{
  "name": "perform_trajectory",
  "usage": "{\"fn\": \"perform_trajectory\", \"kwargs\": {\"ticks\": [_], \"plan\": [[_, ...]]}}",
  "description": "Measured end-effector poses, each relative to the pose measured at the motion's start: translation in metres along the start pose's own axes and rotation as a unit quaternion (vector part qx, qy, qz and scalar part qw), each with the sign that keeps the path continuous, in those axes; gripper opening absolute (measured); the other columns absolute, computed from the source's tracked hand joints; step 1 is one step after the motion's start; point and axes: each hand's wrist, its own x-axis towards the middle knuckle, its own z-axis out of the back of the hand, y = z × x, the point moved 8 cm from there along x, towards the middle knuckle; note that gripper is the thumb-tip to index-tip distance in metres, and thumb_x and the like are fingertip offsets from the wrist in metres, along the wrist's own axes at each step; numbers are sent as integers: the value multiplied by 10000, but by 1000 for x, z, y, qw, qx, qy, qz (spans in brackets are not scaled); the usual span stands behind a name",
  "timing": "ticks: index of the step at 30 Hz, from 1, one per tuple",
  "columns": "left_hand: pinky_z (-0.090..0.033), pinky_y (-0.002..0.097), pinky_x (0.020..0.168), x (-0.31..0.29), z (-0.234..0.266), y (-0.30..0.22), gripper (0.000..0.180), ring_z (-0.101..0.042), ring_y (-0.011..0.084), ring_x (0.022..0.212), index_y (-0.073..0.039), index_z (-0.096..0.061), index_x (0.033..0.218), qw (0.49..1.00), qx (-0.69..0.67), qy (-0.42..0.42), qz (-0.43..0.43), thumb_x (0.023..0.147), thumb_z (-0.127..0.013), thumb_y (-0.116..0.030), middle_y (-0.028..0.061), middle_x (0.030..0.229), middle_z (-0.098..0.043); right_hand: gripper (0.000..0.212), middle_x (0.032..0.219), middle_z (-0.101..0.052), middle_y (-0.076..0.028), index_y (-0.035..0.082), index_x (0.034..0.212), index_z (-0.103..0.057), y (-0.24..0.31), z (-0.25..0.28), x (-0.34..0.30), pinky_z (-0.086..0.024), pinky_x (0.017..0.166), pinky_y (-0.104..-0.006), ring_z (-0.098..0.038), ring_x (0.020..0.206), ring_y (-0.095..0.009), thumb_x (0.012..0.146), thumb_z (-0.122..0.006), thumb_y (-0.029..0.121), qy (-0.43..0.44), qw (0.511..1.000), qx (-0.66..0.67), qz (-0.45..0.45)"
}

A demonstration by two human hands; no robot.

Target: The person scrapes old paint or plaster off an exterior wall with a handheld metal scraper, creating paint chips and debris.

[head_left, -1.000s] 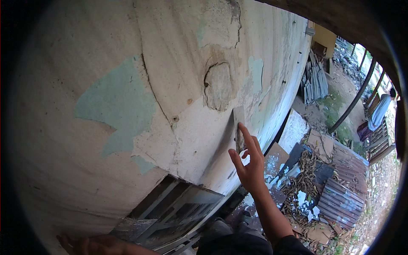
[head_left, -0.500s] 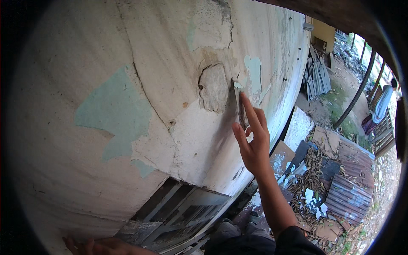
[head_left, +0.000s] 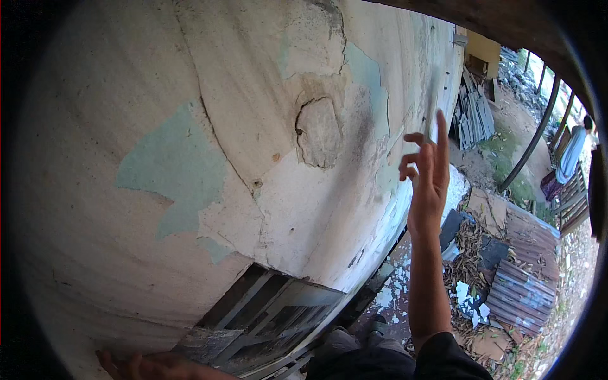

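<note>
At the right part of a weathered plaster wall (head_left: 253, 114), my right hand (head_left: 430, 177) is raised with its index finger stretched up. A thin flat scraper (head_left: 433, 120), smeared by motion, shows as a grey streak beside that finger, and the other fingers are bent round its lower end. Pale green patches (head_left: 180, 171) lie bare on the wall where the whitish coat is gone. Around a rough round plaster patch (head_left: 320, 133) runs a cracked edge. At the lower left, my left hand (head_left: 155, 366) rests against the wall with its fingers stretched out.
A slatted window opening (head_left: 266, 310) sits low in the wall. Below right are corrugated sheets (head_left: 522, 294), dry leaves and fallen paint flakes (head_left: 465, 297). Stacked grey sheets (head_left: 472, 111) lean farther off. A person (head_left: 572, 152) stands at the far right. A dark beam (head_left: 500, 28) crosses overhead.
My right hand has moved right, off the area beside the round patch. More pale green shows above and right of that patch, where whitish coat was. My left hand has barely moved.
</note>
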Motion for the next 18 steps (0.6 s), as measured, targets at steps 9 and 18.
{"fn": "perform_trajectory", "kwargs": {"ticks": [9,18], "plan": [[-351,545,1050,4,0,-13,345,-474,399,1264,-9,-553,970,999,30,-11,15,1019,-351,-284,271,1325,-492,572,1118,-556,-98,211,1497,-257,-129,38,-163,-460,654,-300,-529,728,-151,1004,-483,393,-177,842,257,-440],[-370,517,1042,7,-1,-13,340,-487,384,1250,-1,-565,995,999,-30,-29,21,1013,-368,-278,264,1305,-513,618,1157,-479,-154,78,1502,-302,-50,-25,-181,-462,733,-268,-509,937,-216,947,-570,124,151,973,-144,-101]]}}
